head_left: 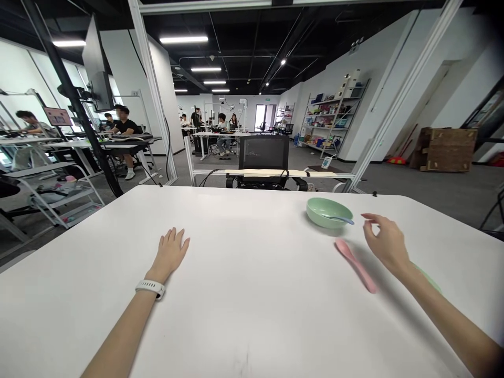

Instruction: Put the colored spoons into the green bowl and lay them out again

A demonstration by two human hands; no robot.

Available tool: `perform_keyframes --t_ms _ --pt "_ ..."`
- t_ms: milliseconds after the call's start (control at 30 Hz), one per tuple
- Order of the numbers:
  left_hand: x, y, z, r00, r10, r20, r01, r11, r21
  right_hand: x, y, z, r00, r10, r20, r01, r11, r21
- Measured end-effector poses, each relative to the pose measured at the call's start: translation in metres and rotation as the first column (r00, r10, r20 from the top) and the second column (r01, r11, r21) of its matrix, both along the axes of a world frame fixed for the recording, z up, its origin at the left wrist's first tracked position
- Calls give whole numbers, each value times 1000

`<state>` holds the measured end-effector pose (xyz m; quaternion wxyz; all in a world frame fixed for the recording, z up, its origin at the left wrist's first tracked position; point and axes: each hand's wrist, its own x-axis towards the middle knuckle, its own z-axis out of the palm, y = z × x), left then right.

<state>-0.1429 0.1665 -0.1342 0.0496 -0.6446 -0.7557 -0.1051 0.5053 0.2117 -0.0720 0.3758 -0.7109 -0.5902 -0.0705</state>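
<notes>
My left hand (pixel 171 251) lies on the white table (pixel 244 273) with its fingers spread, and nothing is in it. A pale watch band (pixel 150 286) circles that wrist. Just right of the green bowl (pixel 325 218), my right hand (pixel 386 239) hovers with curved fingers and a small gap between thumb and fingertip; nothing shows in it. Inside the bowl rests a small blue spoon (pixel 340 219), its handle over the right rim. A pink spoon (pixel 356 266) lies on the table between the bowl and my right forearm.
Something light green (pixel 428 278) peeks out from behind my right forearm, mostly hidden. Beyond the table's far edge stands a black mesh chair (pixel 263 152). A metal frame post (pixel 155 94) rises at the left. Several people sit at desks further back.
</notes>
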Motion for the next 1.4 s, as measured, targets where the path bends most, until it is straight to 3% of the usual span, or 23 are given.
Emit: perform_keyframes --t_ms 133,233,433,567,700,800,900,1033,1200,1400 --pt "0 0 -2 1000 -2 2 2 999 44 24 -27 -42 993 96 -73 -104 988 -114" --pt "-1 1 -4 1000 -5 10 4 999 54 33 -32 -64 978 179 -108 -199 955 -221" --pt "-3 1 -2 1000 2 -5 -2 999 39 35 -31 -72 968 200 -154 -233 942 -240" --pt "-2 1 -2 1000 4 -9 -4 999 38 34 -26 -50 987 126 -101 -141 977 -163" --pt "0 0 -1 1000 12 -3 -12 1000 16 21 -3 -1 998 55 -28 -56 998 -26" --pt "0 0 0 1000 9 4 -9 1000 -7 7 25 39 991 118 69 -106 982 -155" --pt "-1 0 0 1000 6 5 -6 1000 0 -7 53 64 971 166 173 -92 924 -372" --pt "-1 1 -1 1000 6 9 -6 1000 12 -22 80 69 964 184 189 -69 867 -493" --pt "1 0 0 1000 9 4 -9 1000 9 -35 90 66 966 189 179 -53 817 -573" --pt "1 -1 1 1000 13 -11 -13 1000 -3 -45 80 82 971 155 179 -40 852 -523"
